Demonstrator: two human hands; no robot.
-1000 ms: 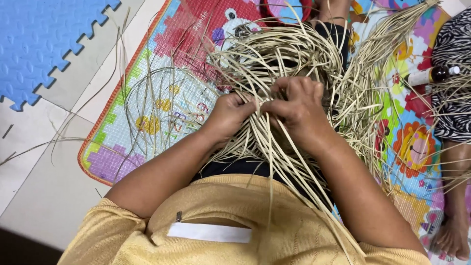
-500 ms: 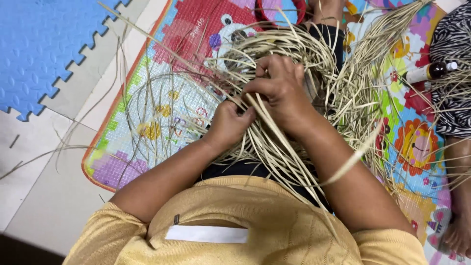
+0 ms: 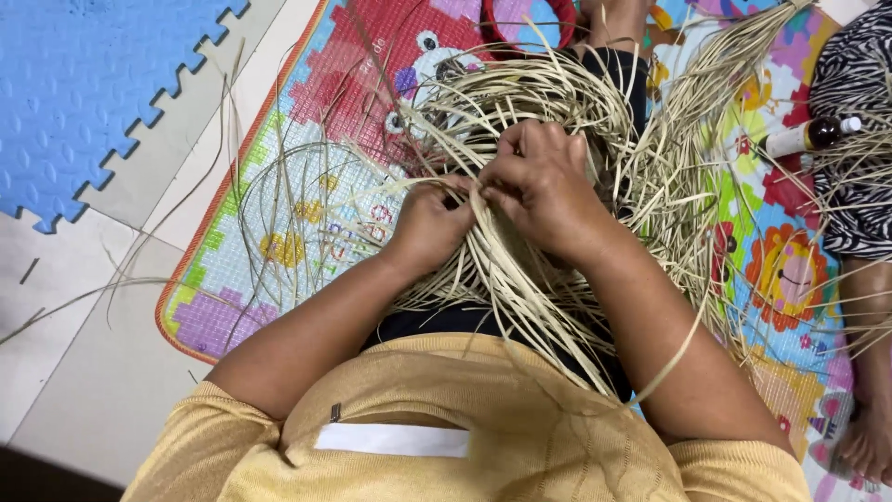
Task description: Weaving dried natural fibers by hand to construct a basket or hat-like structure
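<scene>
A tangled mass of pale straw-coloured reed strips (image 3: 520,102) lies on my lap and spreads over the mat. My left hand (image 3: 429,223) pinches a few of the strips at the middle of the bundle. My right hand (image 3: 544,186) sits just to its right, fingers curled and closed over more strips, touching the left hand's fingertips. Long loose strips (image 3: 520,297) fan out from under both hands toward my body. I wear a mustard-yellow top.
A colourful cartoon play mat (image 3: 307,195) covers the floor under the work. Blue foam puzzle tiles (image 3: 84,84) lie at the upper left. Another person's zebra-print clothing (image 3: 859,112), leg and foot (image 3: 869,437) are at the right, beside a small bottle (image 3: 808,138).
My hands rose away from my body into the bundle, with my right hand higher than the left half a second ago. Now both hands meet again at the centre.
</scene>
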